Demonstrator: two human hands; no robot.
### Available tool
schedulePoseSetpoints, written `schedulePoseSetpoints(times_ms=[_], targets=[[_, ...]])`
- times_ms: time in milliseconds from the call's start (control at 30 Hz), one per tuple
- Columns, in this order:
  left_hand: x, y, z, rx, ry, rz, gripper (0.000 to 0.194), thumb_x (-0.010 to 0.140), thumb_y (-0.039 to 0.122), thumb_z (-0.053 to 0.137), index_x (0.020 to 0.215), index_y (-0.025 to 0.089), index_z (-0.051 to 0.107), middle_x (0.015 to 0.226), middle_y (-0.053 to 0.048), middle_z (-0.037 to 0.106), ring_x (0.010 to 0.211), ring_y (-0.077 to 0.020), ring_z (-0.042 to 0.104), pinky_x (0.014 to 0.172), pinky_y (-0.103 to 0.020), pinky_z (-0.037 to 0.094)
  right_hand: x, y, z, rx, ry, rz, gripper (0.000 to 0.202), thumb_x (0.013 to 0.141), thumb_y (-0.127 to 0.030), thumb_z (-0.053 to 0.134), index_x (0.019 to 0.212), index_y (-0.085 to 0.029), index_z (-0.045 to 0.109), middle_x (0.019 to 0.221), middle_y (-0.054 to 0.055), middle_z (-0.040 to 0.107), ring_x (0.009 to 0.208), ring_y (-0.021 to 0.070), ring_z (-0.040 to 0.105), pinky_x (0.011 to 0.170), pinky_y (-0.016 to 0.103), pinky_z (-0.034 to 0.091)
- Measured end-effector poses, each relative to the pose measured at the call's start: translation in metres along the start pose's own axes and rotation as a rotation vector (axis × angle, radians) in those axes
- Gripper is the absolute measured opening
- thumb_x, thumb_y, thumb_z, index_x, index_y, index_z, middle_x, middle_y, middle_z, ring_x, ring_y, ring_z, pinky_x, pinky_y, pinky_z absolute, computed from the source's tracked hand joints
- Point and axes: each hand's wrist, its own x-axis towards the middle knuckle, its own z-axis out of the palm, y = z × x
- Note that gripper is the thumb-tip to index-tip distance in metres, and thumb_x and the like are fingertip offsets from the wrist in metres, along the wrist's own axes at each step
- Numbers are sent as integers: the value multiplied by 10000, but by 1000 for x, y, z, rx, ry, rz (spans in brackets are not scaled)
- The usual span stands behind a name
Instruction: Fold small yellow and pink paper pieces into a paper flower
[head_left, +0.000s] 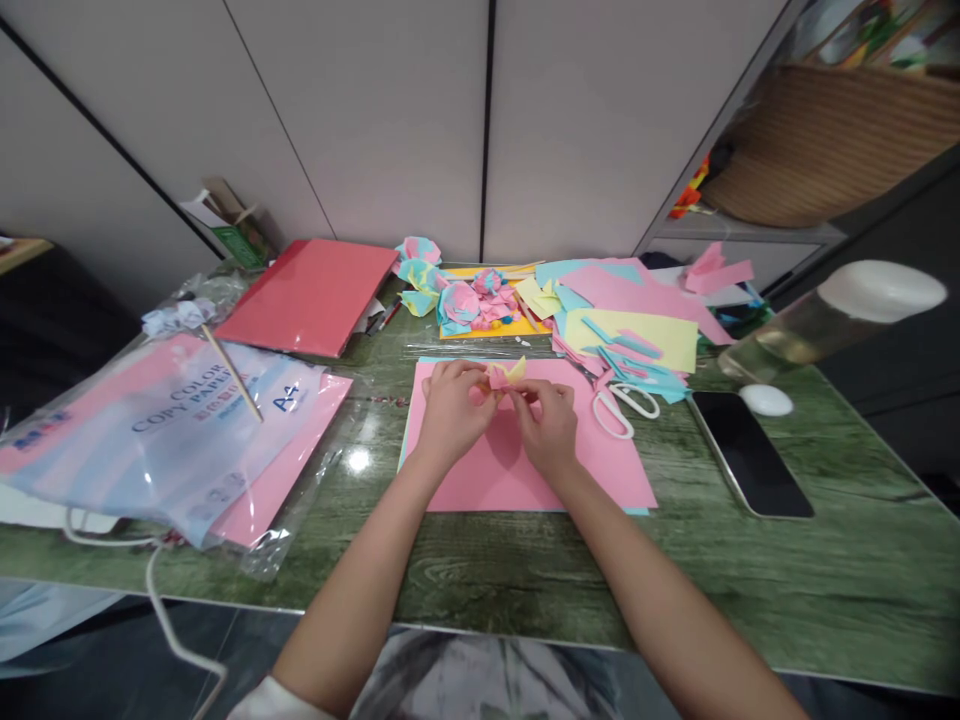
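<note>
Head view, the only one; clock centred on my hands, 12 pointing away from me.

My left grip (pixel 459 400) is narrow, thumb and fingertips pinching a small pink-and-yellow paper piece (pixel 506 376) on its 9 o'clock side. My right grip (pixel 551 415) is narrow too, fingertips closed on the same piece at about 4 o'clock. The piece sits between both sets of fingertips, above the far half of a pink sheet (pixel 502 480) on the green bench (pixel 465 580). Yellow shows toward 1 o'clock, pink nearer me. Exact folds too small to read.

On handling, my judgement: thin paper, so a light pinch at the base serves best; squeezing higher would likely crush the flared yellow edge. One grip should anchor while the other works, in small turns. Pulling both ways risks a tear. Wrists low, forearms settled, would steady the fingertips.

Around me: white-handled scissors (pixel 613 388) near, at 3 o'clock, overlapping the pink sheet; worth minding my right elbow there. Cut paper scraps at 2 o'clock (pixel 667 340). Crumpled paper flowers (pixel 459 303) just short of 12, handy for comparing shape. Phone (pixel 750 452) farther out, between 3 and 4.
</note>
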Motion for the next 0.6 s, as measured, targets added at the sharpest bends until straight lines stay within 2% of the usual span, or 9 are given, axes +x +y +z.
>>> schedulePoseSetpoints(times_ms=[233,600], targets=[[-3,5,0,12,60,0,105,706,313,607,703,212,637,992,-24,629,986,-230,488,853,-391,339,1,0,0,-8,17,-5,80,838,-275,516,877,-224,564,762,-11,650,633,135,539,736,326,347],[-4,5,11,-13,145,-57,154,647,310,666,625,191,571,971,-25,601,989,-222,485,835,-366,366,0,0,1,-9,60,-66,46,842,-223,507,858,-208,548,735,-17,653,608,120,561,763,335,316]])
